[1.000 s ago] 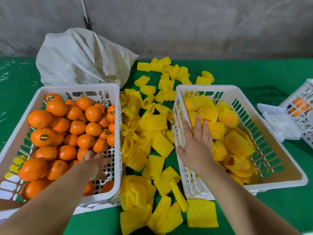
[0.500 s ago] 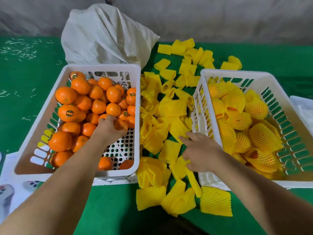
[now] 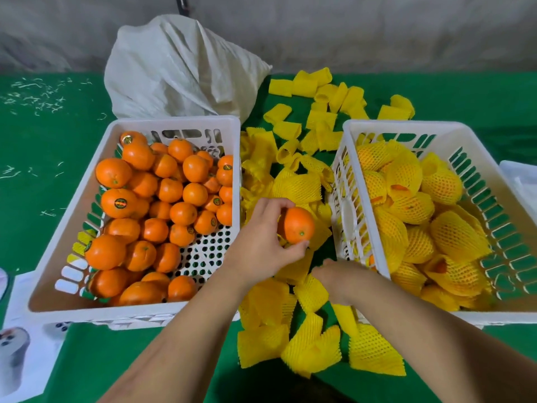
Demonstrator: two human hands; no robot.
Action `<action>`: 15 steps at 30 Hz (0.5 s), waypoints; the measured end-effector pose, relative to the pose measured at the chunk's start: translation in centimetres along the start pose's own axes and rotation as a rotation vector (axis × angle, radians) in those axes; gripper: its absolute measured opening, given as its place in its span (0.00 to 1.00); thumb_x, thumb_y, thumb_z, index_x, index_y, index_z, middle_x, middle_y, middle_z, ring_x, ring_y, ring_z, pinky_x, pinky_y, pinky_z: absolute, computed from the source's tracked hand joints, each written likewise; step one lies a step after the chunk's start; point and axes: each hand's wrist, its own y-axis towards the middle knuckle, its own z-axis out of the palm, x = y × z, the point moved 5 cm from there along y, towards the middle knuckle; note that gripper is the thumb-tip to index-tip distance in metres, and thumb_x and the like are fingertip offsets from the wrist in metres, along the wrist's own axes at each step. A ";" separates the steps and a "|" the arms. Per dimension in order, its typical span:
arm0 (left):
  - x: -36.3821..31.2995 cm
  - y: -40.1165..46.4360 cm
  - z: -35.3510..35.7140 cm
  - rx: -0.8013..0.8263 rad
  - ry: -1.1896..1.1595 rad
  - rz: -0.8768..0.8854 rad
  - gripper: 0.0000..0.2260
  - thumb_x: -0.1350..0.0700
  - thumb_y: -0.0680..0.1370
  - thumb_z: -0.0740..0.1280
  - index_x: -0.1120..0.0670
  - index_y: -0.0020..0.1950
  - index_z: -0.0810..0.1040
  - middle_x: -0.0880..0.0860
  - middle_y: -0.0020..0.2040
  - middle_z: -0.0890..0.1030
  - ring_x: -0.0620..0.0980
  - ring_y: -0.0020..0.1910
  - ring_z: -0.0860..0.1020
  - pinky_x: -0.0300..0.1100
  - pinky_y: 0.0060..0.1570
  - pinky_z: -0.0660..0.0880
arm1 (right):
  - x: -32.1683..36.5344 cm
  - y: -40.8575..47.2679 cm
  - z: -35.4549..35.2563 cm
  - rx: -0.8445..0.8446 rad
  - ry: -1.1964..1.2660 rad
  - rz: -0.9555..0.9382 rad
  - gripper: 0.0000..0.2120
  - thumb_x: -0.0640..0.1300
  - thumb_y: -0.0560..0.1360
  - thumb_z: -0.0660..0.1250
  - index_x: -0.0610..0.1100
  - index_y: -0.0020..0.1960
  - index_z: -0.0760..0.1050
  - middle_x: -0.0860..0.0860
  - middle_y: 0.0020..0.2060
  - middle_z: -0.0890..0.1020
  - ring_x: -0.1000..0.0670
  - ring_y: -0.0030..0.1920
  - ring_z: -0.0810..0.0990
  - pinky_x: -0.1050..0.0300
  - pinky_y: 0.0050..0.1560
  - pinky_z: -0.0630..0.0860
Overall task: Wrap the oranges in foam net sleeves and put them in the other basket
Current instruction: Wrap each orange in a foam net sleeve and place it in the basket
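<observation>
Only the head view to go on, so here's what I'd worry about. The left hand (image 3: 261, 242) has its fingers curled round a round, glossy orange (image 3: 297, 225), holding it up over the heap of yellow foam net sleeves (image 3: 299, 186) that fills the strip of green tabletop (image 3: 43, 199) between the two baskets. The right hand (image 3: 334, 274) is low down in that heap, right by the near-left corner of the white slotted plastic basket of wrapped oranges (image 3: 494, 205); its fingers are buried among the sleeves, so I can't tell if they've pinched one or are just feeling around. The grip on the orange looks like fingertips and thumb more than palm, so if the sleeve needs tugging to open, I'd guess the fruit could slip and roll off among the foam or toward the near edge of the tabletop. The sleeves are springy and tangled, so the right hand may drag up two at once, or grab a flattened one that won't open one-handed. The white slotted plastic basket of bare oranges (image 3: 72, 251) at the left is heaped high, so an elbow bumping it could set the fruit rolling. Plenty still unwrapped.
</observation>
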 end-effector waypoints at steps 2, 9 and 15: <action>0.2 0.1 0.4 0.041 0.092 0.007 0.32 0.40 0.73 0.76 0.44 0.72 0.67 0.45 0.65 0.67 0.49 0.57 0.75 0.43 0.49 0.79 | 0.0 0.3 0.0 0.025 0.014 0.015 0.09 0.30 0.77 0.66 0.41 0.52 0.72 0.45 0.46 0.74 0.42 0.51 0.76 0.50 0.50 0.72; 0.1 0.1 0.2 0.045 0.082 -0.024 0.31 0.38 0.72 0.75 0.45 0.69 0.67 0.44 0.62 0.68 0.46 0.55 0.75 0.39 0.48 0.75 | -2.5 -0.9 -4.5 -0.612 0.642 0.091 0.14 0.39 0.78 0.69 0.47 0.63 0.76 0.48 0.59 0.75 0.42 0.58 0.77 0.52 0.55 0.75; 0.3 0.2 0.1 0.173 -0.303 -0.193 0.23 0.33 0.68 0.73 0.36 0.60 0.72 0.41 0.56 0.79 0.42 0.47 0.81 0.40 0.45 0.78 | -3.7 -3.5 -6.1 -0.935 2.022 -0.153 0.24 0.35 0.78 0.72 0.54 0.68 0.75 0.49 0.64 0.77 0.52 0.65 0.76 0.52 0.61 0.74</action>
